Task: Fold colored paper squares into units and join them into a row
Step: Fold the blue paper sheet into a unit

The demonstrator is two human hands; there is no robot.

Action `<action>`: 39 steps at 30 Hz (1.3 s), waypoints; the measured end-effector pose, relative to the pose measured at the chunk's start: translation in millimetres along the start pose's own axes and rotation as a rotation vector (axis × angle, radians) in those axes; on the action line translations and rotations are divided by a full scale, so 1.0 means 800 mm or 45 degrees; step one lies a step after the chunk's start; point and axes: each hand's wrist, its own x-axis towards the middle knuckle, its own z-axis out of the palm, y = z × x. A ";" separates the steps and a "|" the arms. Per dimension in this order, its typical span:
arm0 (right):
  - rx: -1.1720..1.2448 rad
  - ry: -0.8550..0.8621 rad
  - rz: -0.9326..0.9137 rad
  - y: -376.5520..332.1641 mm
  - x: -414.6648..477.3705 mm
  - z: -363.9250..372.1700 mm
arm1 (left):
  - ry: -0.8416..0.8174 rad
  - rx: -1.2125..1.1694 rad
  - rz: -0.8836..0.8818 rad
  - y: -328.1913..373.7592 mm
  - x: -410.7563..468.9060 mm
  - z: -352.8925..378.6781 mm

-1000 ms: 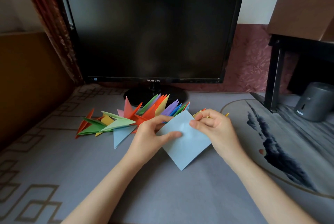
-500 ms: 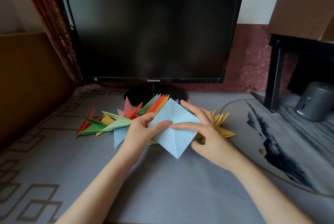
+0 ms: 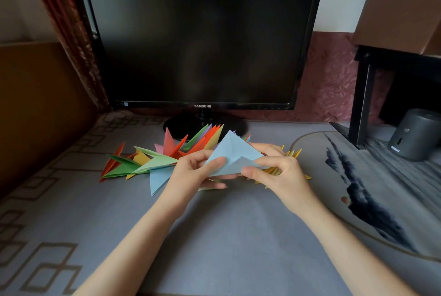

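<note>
I am monitoring the light blue paper square (image 3: pixel 229 150). It is being held clear of the table cover (image 3: pixel 226 236), between the two hands. The left hand (image 3: pixel 193 171) is gripping the sheet's left edge, with the thumb lying across the near face and the fingers curling behind. The right hand (image 3: pixel 279 176) is pinching the lower right edge between thumb and forefinger.

One second ago the sheet was hanging as a flat diamond with its lower corner pointing down below the hands. Half a second ago it was rising, and the right hand's fingers were lying straight along it. Now that corner is no longer hanging: it is being turned up toward the middle, and a small flap is showing under the upper point. I am reading this as the first fold of a new unit being started, not yet pressed flat.

The row of joined units (image 3: pixel 167 155) is lying beyond and to the left of the left hand, where it was a second ago, with green, orange and red spikes fanning outward. One light blue unit (image 3: pixel 158 176) is lying just left of the left wrist. Yellow units (image 3: pixel 292 153) are showing just beyond the right hand's knuckles. A dark monitor (image 3: pixel 200 38) is standing further beyond both hands. A grey cylinder (image 3: pixel 416 133) is sitting well off to the right.

The row is already holding many units. In my judgement this sheet needs its remaining folds before it can be joined.
</note>
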 end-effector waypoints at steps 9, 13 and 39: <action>0.240 0.096 0.156 -0.007 -0.001 -0.001 | -0.083 0.023 -0.027 0.005 -0.005 0.008; 0.199 0.117 0.157 -0.008 -0.001 0.000 | -0.108 0.090 -0.008 0.007 -0.008 0.012; 0.247 0.175 0.393 -0.011 0.002 -0.002 | -0.083 0.246 0.057 -0.002 -0.003 0.009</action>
